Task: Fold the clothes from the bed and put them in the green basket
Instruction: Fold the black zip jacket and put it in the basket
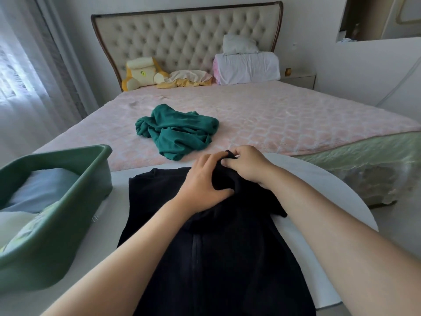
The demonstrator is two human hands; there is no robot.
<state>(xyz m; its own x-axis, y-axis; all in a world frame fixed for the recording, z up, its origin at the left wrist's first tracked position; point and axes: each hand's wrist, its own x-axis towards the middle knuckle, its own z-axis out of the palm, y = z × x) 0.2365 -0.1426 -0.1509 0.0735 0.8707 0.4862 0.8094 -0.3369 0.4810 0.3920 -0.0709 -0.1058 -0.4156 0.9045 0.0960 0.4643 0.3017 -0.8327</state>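
1. Right hand pinches a bunched corner of the black garment between thumb and fingertips, at the cloth's 1 o'clock.
2. Left hand, fingers slightly spread, seems to clamp the same bunch against its thumb.
3. The garment lies on the white table.
4. Green basket sits at 9 o'clock, folded clothes inside.
5. Teal garment lies crumpled on the bed, 12 o'clock.

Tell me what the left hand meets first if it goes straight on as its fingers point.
The bunched black fabric garment that the left hand grips; the right hand seems just behind it.
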